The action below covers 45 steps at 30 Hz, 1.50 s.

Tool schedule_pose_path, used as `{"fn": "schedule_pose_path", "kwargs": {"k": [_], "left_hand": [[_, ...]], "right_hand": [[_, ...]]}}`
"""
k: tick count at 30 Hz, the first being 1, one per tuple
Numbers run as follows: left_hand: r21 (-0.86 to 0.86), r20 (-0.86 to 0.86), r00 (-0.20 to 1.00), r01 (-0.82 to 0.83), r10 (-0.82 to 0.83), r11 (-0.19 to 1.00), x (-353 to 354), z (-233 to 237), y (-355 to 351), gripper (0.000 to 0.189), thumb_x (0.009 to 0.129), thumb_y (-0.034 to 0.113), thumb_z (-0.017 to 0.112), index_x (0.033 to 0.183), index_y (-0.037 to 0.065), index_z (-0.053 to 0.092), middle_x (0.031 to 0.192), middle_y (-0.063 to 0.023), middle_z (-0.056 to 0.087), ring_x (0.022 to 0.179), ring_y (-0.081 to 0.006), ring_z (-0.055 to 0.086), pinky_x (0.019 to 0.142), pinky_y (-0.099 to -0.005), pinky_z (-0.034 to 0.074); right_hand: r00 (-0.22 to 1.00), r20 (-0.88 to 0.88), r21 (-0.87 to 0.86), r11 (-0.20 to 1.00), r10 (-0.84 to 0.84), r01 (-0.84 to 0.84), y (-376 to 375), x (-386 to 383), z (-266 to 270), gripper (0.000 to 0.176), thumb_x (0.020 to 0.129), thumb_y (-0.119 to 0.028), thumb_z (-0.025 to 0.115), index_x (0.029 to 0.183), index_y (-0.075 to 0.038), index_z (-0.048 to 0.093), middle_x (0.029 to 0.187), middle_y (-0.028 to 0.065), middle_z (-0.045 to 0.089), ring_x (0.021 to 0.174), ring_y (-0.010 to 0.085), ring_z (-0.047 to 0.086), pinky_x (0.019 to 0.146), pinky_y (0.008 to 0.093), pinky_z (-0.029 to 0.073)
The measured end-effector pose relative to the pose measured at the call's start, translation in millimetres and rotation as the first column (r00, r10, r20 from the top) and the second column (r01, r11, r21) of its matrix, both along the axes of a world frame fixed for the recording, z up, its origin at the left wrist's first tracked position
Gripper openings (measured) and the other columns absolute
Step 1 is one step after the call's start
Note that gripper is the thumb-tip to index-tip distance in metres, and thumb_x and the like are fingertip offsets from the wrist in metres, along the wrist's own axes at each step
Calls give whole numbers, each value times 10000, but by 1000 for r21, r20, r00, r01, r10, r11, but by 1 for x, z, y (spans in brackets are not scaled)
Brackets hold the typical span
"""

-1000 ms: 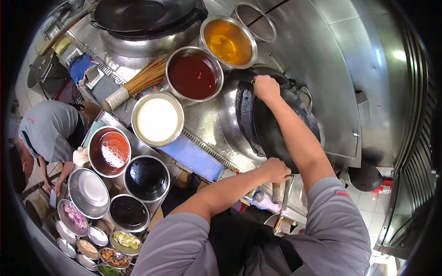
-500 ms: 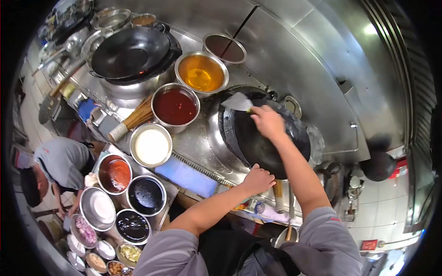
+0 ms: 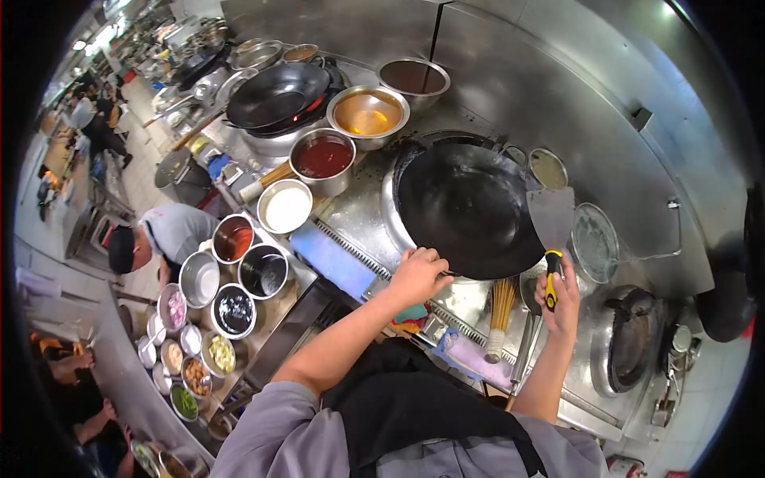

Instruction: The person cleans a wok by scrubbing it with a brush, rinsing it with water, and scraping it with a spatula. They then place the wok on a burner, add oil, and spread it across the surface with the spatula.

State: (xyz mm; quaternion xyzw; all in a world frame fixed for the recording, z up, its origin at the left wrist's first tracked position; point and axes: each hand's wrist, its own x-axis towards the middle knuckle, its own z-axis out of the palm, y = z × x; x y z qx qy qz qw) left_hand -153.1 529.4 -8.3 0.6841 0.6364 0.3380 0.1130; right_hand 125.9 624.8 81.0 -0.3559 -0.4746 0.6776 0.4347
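Observation:
A black wok (image 3: 470, 207) sits on the burner in front of me, its inside dark and bare. My left hand (image 3: 418, 275) is closed around the small handle at the wok's near rim. In my right hand (image 3: 562, 295), fingers are wrapped round the black-and-yellow grip of a scraper (image 3: 551, 213). Its wide flat metal blade points away from me and overlaps the wok's right rim in this view. A bamboo brush (image 3: 501, 311) lies between my hands, beside the long handle of a metal ladle (image 3: 523, 342).
Metal pots of amber liquid (image 3: 367, 114), red sauce (image 3: 323, 156) and white powder (image 3: 288, 208) stand left of the wok. A second wok (image 3: 275, 97) sits further left, and a mesh strainer (image 3: 595, 243) lies right. Several ingredient bowls and a bending person (image 3: 179, 231) are at left.
My right hand has drawn the scraper out of the wok and over to its right side, turning the blade up. My left hand stays at the near rim. The view has shifted.

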Motion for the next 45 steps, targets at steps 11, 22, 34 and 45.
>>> {"fn": "schedule_pose_path", "kwargs": {"k": [11,22,34,45], "left_hand": [[-20,53,991,-119,120,993,52,27,-127,121,832,202,650,851,95,598,831,-106,565,780,-321,605,647,-440,473],[-168,104,749,-635,654,754,120,-43,-357,250,913,304,563,811,77,589,816,-129,597,781,-353,603,659,-454,486],[-116,307,-80,-992,948,-47,253,-5,-554,327,914,370,597,768,78,589,637,-119,572,583,-300,566,557,-380,441],[-445,791,56,-631,-610,-635,391,-65,-687,139,889,275,607,930,148,570,698,20,513,578,-99,449,550,-277,389]], "right_hand": [[794,-598,-351,854,112,-384,17,-24,-16,417,1006,-259,471,1375,-73,415,832,17,415,630,91,388,488,222,351],[566,-588,-35,682,577,-731,-55,-167,50,385,1020,-192,430,1377,-50,410,861,32,436,647,101,422,513,227,389],[8,-649,-69,-49,761,-996,-344,-212,52,336,1027,-276,410,1273,-50,444,845,29,463,615,103,451,482,235,390],[-422,-376,-525,-566,824,-636,-484,-136,3,262,990,-308,469,1146,-100,506,790,12,480,579,122,452,499,288,402]]}}
